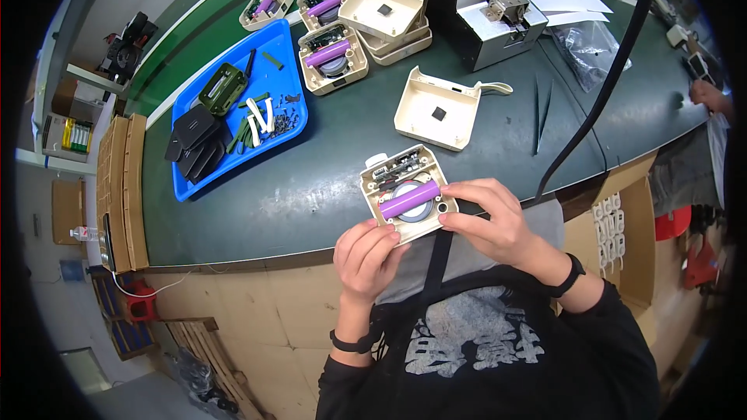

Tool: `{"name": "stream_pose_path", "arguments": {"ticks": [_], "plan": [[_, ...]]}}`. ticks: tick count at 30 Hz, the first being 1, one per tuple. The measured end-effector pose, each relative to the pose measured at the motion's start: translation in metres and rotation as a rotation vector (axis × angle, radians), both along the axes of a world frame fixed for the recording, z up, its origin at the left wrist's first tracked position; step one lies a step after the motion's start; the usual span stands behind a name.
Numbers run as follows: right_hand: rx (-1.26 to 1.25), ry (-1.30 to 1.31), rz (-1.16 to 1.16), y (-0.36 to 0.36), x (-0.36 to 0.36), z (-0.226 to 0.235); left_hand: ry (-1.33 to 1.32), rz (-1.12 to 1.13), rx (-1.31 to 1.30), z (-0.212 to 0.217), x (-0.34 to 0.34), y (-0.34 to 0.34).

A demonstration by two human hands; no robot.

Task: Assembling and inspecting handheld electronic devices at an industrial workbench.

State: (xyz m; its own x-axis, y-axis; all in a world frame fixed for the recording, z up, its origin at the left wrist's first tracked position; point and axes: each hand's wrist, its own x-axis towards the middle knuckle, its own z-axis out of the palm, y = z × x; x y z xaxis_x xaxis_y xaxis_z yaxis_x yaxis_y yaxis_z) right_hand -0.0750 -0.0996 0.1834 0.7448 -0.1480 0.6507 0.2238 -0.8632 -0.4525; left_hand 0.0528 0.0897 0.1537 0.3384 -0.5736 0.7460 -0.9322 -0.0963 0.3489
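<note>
The open cream housing [405, 193] sits right at the near edge of the green counter [311, 202], held up between both hands. Inside it there's a purple cylindrical cell [409, 199] lying across a round grey part, with a small board and wires packed along the top edge. The left hand [367, 258] is closed on the lower left corner from below, fingers curled under, thumb up on the rim. The right hand [492, 219] pinches the right side, fingertips on the rim next to the cell.

To do this bit well, probably keep the housing level and supported from underneath so the cell doesn't roll, and keep the fingertips off the wiring.

Further out: an empty cream shell [437, 109] just behind, tweezers [541, 113] to its right, a blue tray [233, 109] of dark parts off to the left, and more filled housings [333, 57] at the back beside a grey machine [490, 15].

Hard to tell: whether the cell is fully seated, and what the wires connect to, too small. The machine's top is cut off, and another person's hand [706, 95] barely peeks in at the right edge.
</note>
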Motion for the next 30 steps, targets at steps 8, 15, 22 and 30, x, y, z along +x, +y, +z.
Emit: {"name": "stream_pose_path", "arguments": {"ticks": [8,15,22,30], "plan": [[0.015,-0.008,0.003,0.0010,0.0000,-0.0017,-0.001,-0.027,0.018,-0.0007,0.0005,0.0021],[0.014,-0.007,0.007,0.0015,0.0008,-0.0031,0.000,-0.036,0.021,-0.0012,0.0012,0.0030],[-0.018,0.014,0.033,-0.0008,-0.0001,0.0015,-0.018,-0.033,0.050,0.0010,0.0013,0.0041],[-0.038,0.019,0.076,-0.0044,0.0006,0.0002,-0.033,-0.057,0.047,0.0003,0.0032,0.0047]]}}
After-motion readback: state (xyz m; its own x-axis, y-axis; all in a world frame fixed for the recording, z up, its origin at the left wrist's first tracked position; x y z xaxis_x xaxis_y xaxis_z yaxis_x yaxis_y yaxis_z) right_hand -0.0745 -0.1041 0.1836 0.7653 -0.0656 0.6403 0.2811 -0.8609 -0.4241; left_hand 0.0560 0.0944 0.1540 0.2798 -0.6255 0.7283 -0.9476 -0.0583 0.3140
